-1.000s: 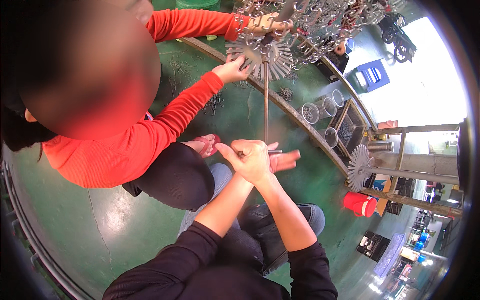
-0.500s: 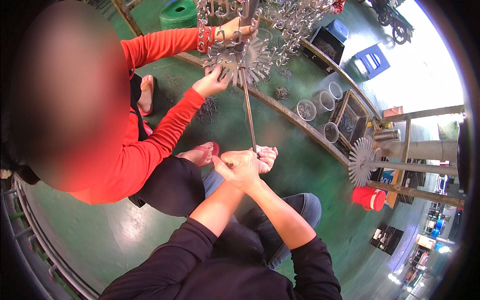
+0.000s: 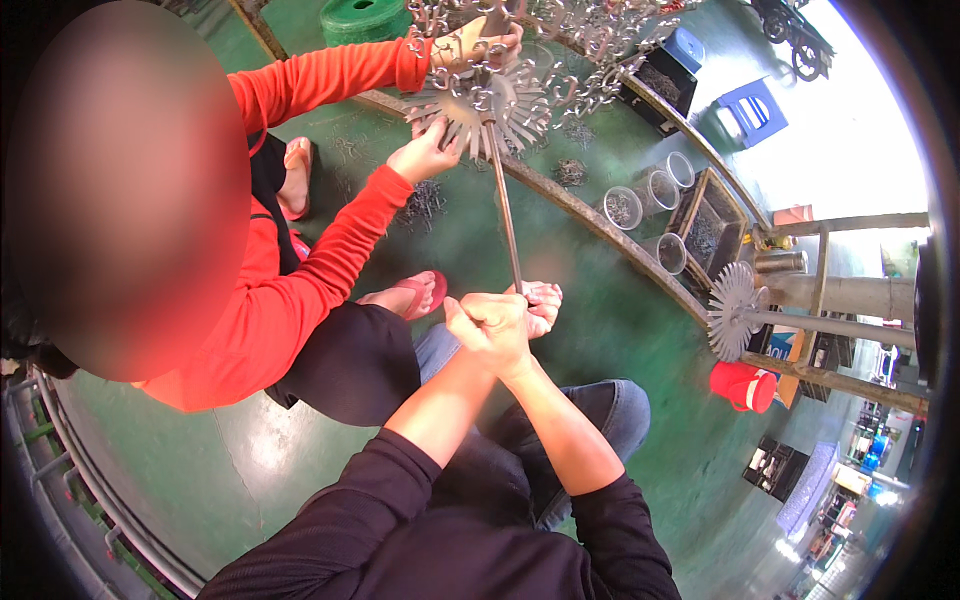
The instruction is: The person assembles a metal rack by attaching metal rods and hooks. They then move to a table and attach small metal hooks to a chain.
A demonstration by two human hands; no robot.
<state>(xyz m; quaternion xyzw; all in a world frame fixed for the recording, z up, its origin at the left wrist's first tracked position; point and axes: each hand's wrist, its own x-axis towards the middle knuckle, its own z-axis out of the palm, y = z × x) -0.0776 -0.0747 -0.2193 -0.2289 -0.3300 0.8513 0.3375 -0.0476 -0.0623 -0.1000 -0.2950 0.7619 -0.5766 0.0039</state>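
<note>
- Left hand (image 3: 541, 308): wrist hidden behind right hand (image 3: 492, 330).
- Rod (image 3: 506, 210), toward twelve o'clock: lower end hidden by the hands.
- Co-worker's head (image 3: 125, 190), ten o'clock: blurred.
- Hooks (image 3: 592, 62), one o'clock: cut off above.

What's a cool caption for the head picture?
Right hand crossed over left hand at metal rod's end, co-worker's hand touching slotted disc.

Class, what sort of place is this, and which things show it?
Probably a metal workshop or factory: dense bunches of metal hooks, a slotted metal disc on a rod, and a tray of small grey pieces.
</note>
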